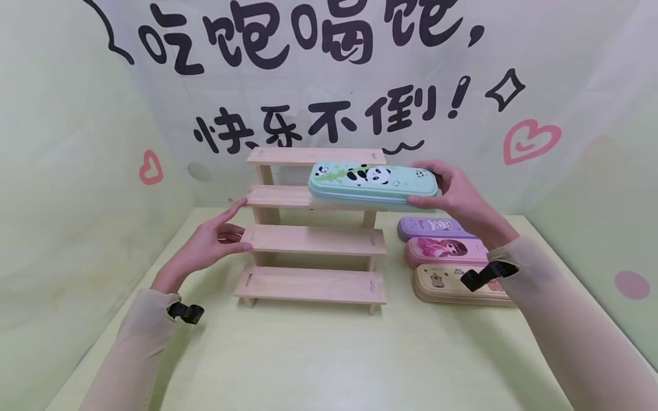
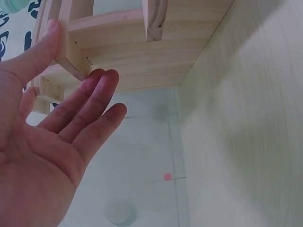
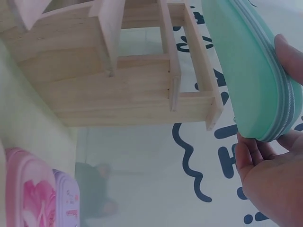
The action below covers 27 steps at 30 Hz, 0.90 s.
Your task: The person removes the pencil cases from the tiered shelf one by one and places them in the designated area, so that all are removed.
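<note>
A mint-green zippered pencil case (image 1: 372,182) with pandas on its lid is held up in front of the upper steps of a wooden tiered shelf (image 1: 313,240). My right hand (image 1: 452,191) grips the case by its right end, thumb on the near side and fingers behind. In the right wrist view the zipper of the pencil case (image 3: 253,71) runs along its side, apart from the shelf. At the shelf's left side, my left hand (image 1: 213,237) touches the step ends with thumb and index finger. Its other fingers (image 2: 97,97) extend loosely beside the shelf in the left wrist view.
Right of the shelf lie a purple pencil case (image 1: 432,227), a pink one (image 1: 442,251) and a beige one (image 1: 437,285) on the pale table (image 1: 308,354). Behind stands a wall sheet (image 1: 462,137) with black lettering. Side walls flank the table.
</note>
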{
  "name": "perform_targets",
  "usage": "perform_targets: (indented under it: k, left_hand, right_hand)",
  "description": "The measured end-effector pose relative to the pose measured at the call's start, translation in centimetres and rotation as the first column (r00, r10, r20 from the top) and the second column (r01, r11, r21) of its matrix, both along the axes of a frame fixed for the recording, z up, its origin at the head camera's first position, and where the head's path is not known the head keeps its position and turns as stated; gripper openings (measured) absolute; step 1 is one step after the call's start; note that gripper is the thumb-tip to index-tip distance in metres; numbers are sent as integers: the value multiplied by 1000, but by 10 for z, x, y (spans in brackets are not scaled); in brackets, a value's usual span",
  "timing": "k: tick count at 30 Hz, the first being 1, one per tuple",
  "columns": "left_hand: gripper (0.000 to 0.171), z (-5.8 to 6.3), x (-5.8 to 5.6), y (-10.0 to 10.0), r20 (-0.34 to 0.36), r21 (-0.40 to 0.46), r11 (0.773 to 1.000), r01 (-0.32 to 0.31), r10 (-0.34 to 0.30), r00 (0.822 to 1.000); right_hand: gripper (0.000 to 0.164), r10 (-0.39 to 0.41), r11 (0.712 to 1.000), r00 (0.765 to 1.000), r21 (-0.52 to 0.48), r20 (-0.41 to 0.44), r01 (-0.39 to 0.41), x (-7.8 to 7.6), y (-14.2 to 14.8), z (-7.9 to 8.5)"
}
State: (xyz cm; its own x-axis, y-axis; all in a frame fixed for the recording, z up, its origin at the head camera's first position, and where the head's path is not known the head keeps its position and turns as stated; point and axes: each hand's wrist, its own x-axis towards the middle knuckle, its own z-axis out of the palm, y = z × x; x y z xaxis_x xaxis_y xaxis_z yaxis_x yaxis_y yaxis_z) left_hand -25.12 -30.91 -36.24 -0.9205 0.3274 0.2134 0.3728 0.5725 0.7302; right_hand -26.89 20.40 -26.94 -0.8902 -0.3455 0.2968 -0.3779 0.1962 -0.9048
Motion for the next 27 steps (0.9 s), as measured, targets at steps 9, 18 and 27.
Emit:
perform_targets:
  k: [9,18,27]
  left_hand:
    - [107,1,-2,-1,0,-11,1000,-2,2,1000]
    - [106,1,-1,1,2,-2,1000,3,-3,1000]
    - [107,0,-1,0,11,8,1000,-2,2,1000]
  right_hand:
    - [64,-16,998,999,61,-50,19,23,20,-23]
    - [62,24,997,999,73,-33,-22,37,52,-48]
    - [64,89,996,995,-2,-46,-89,52,78,-65]
